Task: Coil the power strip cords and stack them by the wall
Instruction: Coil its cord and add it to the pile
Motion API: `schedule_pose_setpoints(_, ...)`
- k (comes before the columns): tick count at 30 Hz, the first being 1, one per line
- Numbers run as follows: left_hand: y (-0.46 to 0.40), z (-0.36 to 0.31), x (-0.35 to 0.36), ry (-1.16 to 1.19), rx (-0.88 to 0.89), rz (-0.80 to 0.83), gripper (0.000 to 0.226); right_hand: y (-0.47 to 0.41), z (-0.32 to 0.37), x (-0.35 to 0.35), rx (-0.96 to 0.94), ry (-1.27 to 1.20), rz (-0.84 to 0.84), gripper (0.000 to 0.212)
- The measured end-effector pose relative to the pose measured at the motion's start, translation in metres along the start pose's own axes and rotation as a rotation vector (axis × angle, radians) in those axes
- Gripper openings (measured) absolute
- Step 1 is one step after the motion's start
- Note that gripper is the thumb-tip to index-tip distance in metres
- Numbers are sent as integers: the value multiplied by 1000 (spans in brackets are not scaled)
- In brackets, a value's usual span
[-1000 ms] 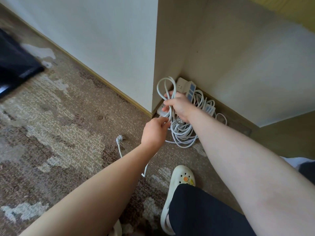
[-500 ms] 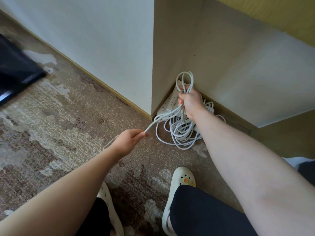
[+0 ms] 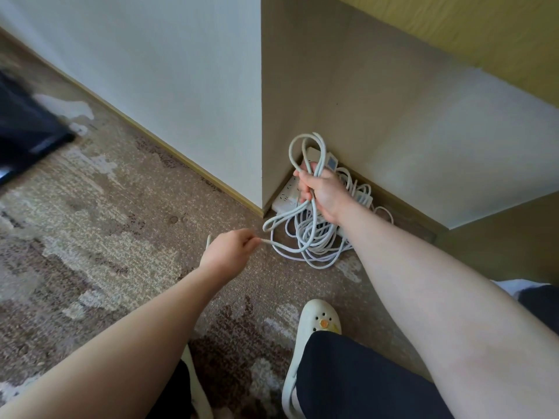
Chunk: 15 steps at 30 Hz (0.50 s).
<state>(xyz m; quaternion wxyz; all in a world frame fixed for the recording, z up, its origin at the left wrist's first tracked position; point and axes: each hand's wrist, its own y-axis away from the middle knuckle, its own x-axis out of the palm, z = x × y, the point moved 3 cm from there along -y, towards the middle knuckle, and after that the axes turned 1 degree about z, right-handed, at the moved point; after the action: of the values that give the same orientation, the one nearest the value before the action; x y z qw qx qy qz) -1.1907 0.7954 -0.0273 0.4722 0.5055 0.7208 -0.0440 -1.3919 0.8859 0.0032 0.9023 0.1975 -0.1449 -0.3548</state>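
Note:
My right hand grips a bundle of white cord loops that stick up above the fist, low in the wall corner. From the fist the white cord sags down and left to my left hand, which pinches it between thumb and fingers. A short end of the cord shows just past that hand. Behind the right hand, white power strips lie against the wall, partly hidden. A heap of coiled white cords rests on the carpet below the right wrist.
The beige wall corner juts out right above the strips. Patterned brown carpet covers the floor. A dark object lies at the far left. My white clog and dark trouser leg stand near the bottom middle.
My left hand first drew the cord out to the left, then came back toward the pile, so the cord now hangs slack. The right hand keeps its grip on the loops.

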Motion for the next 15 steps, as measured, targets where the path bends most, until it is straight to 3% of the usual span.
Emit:
schedule_pose_setpoints(7,15,43,-22,7,42,129,24,-3,0,-20,-54,104,-142,10)
schedule_pose_setpoints(15,34,76,-43,-186,109,185,20,-12,2,-32,-65,101,-216,11)
